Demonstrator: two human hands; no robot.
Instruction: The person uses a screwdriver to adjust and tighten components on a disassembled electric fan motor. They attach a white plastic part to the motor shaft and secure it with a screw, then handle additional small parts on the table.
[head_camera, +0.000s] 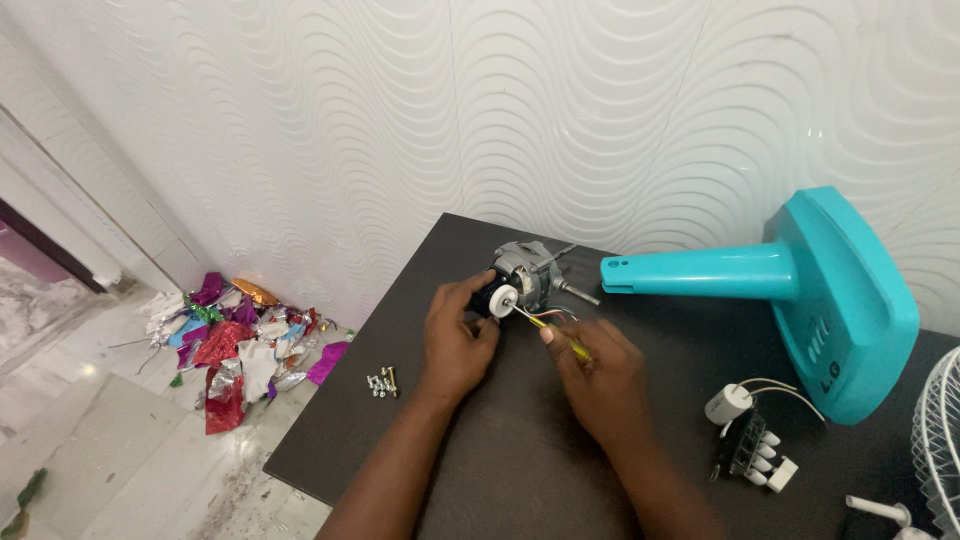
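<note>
The left hand (455, 340) grips the small electric motor (522, 277) near the counter's (520, 470) far edge, bracing it so it cannot roll. The right hand (600, 375) is closed around a yellow-handled screwdriver (548, 328), its tip angled toward the motor's white end. Loose screws (382, 381) lie just left (grouped, within reach). The teal fan stand (800, 295) lies on its side, well apart.

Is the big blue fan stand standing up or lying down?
Lying down. The blue fan stand rests tipped on the dark table, its neck pointing sideways toward the motor instead of up.
</note>
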